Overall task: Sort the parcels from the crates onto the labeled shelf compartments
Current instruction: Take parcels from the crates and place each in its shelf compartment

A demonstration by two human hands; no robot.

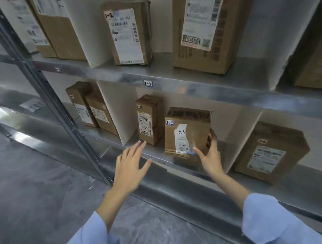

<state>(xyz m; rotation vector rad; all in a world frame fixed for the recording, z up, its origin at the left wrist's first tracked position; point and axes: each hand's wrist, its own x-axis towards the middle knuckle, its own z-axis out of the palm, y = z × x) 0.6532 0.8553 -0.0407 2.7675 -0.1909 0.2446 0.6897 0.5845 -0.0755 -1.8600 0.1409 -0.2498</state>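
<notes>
A brown cardboard parcel point(186, 131) tagged 2-2 stands upright in the middle compartment of the lower metal shelf point(158, 159). My right hand point(210, 154) grips its lower right corner, thumb on the front label and fingers behind the right side. My left hand point(132, 163) hovers open in front of the shelf edge, fingers spread, touching nothing. A narrower parcel point(149, 120) marked 2-2 stands just left of the held one. No crate is in view.
White dividers point(119, 112) split the shelves into compartments. The upper shelf point(173, 79), labelled 1-2, carries a parcel point(128, 33) and a bigger box point(208, 31). Two parcels point(91, 108) fill the lower left compartment, one box point(270, 152) the lower right. A grey upright post point(50, 93) stands left.
</notes>
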